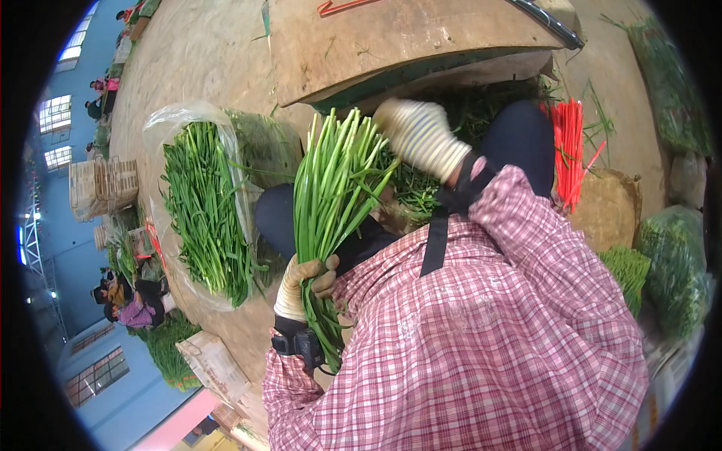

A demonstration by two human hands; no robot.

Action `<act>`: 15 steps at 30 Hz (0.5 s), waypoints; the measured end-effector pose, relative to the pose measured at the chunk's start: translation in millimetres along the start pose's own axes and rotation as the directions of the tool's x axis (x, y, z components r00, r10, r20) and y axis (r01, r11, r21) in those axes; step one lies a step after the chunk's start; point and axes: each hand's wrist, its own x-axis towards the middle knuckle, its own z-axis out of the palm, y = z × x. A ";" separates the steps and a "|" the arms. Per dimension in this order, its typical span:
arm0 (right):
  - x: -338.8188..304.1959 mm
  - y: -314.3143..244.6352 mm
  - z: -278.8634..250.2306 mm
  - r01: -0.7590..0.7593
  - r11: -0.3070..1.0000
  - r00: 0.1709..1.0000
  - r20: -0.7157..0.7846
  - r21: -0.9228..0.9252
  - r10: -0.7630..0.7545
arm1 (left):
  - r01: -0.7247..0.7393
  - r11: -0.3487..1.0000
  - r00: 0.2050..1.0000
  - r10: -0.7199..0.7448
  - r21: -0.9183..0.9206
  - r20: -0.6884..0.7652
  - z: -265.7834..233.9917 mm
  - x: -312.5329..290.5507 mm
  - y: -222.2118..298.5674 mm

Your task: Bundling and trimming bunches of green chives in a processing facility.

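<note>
My left hand, in a cream work glove, is closed round a bunch of garlic chives. The pale cut ends fan out at the top, and the leaf tips hang down past my wrist. At the upper right of the bunch is my right hand, in a striped glove and smeared by motion. Its fingertips are close to the pale ends, and whether they grip any stalks cannot be made out. Loose green leaves lie between my legs, below the right hand.
A low wooden board stands ahead, with a red strip on it. At left sits an open plastic bag of chives. Red ties lie right of my knee. Wrapped green bundles stand far right. Several people sit at the far left.
</note>
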 end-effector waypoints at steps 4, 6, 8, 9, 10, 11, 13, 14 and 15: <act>0.2 25.5 -27.2 -0.400 0.462 0.878 0.184 0.792 0.443 | -0.047 0.999 0.998 0.047 -0.009 -0.046 3.9 -3.7 -2.4; -14.6 0.0 -28.0 -0.511 0.352 0.858 0.485 0.784 0.168 | -0.073 0.992 0.996 0.079 0.100 -0.052 7.1 1.4 -1.4; -20.4 -17.8 -16.3 -0.498 0.430 0.819 0.572 0.753 -0.054 | -0.080 0.987 0.994 0.090 0.141 -0.067 18.6 4.2 -0.9; -22.1 -26.8 -12.1 -0.461 0.453 0.817 0.564 0.763 -0.120 | -0.085 0.980 0.991 0.102 0.181 -0.087 23.1 5.0 0.1; -24.7 -36.4 -9.2 -0.517 0.257 0.833 0.549 0.816 -0.066 | -0.065 0.977 0.993 0.083 0.202 -0.081 25.0 6.8 1.4; -13.5 -23.2 -12.0 -0.526 0.481 0.776 0.627 0.702 -0.066 | -0.067 0.977 0.992 0.086 0.201 -0.089 23.9 4.0 1.4; 6.7 1.7 9.0 -0.259 0.850 0.941 0.318 0.459 0.114 | -0.052 0.982 0.992 0.071 0.182 -0.102 20.2 0.0 2.4; 15.6 7.1 6.8 -0.246 0.869 0.959 0.235 0.428 0.156 | -0.058 0.983 0.990 0.078 0.176 -0.113 11.5 -4.1 1.9; 20.8 17.5 0.7 -0.242 0.888 0.969 0.142 0.391 0.202 | -0.068 0.989 0.992 0.081 0.132 -0.093 1.0 -6.7 1.1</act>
